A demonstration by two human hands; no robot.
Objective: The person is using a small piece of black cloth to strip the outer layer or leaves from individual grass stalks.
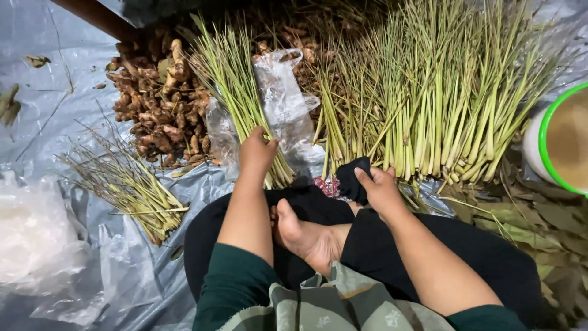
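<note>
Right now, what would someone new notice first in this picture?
The big heap of lemongrass stalks fills the upper right, with a pile of ginger roots at upper left. At the centre, the left hand grips a smaller lemongrass bundle lying on a clear plastic bag, while the right hand rests on dark cloth.

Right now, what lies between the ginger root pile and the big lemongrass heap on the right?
In the head view, a lemongrass bundle gripped by the left hand and a clear plastic bag lie between the ginger pile and the big lemongrass heap.

Bare plastic sheet [55, 110] at my left edge is open; lemongrass pile [429, 104] and ginger heap [156, 104] block ahead.
</note>
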